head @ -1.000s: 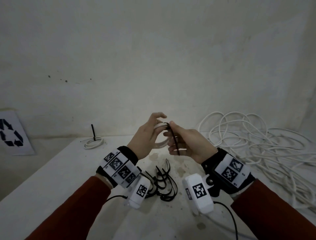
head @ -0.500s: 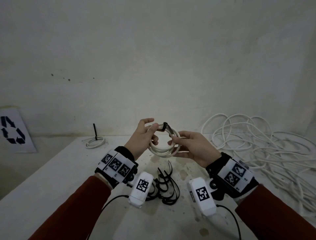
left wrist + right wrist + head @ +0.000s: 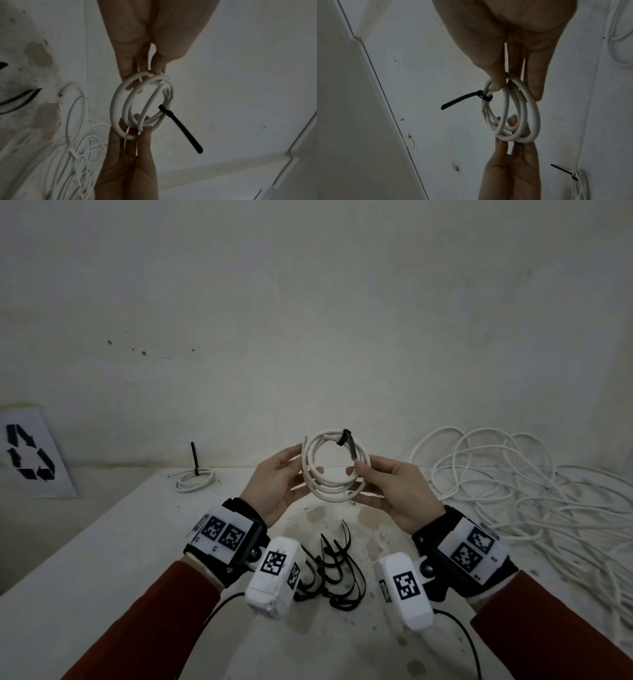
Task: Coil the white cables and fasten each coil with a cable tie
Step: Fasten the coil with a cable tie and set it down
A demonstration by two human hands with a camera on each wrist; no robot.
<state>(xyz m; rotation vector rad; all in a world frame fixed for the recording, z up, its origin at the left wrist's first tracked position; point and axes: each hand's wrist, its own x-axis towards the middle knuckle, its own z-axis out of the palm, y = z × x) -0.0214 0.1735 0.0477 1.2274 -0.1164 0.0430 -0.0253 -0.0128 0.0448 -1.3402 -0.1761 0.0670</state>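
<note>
A small coil of white cable (image 3: 334, 495) is held up above the table, its ring facing me. A black cable tie (image 3: 345, 438) is cinched round its top, the tail (image 3: 181, 127) sticking out free. My left hand (image 3: 291, 477) pinches the coil's left side between thumb and fingers. My right hand (image 3: 371, 479) pinches the right side the same way. In the right wrist view the thumb (image 3: 495, 85) presses the strands just beside the tie (image 3: 462, 99). The loops (image 3: 114, 105) fan apart away from the tie.
Several loose black cable ties (image 3: 337, 571) lie on the stained white table (image 3: 102, 559) below my wrists. A fastened coil (image 3: 195, 481) with an upright tie tail lies at the back left. A big tangle of white cable (image 3: 534, 501) fills the right side. A recycling sign (image 3: 30, 453) leans at left.
My right hand has let go of the tie's tail and taken the coil's right side. Both hands have turned the coil to face me and raised it slightly.
</note>
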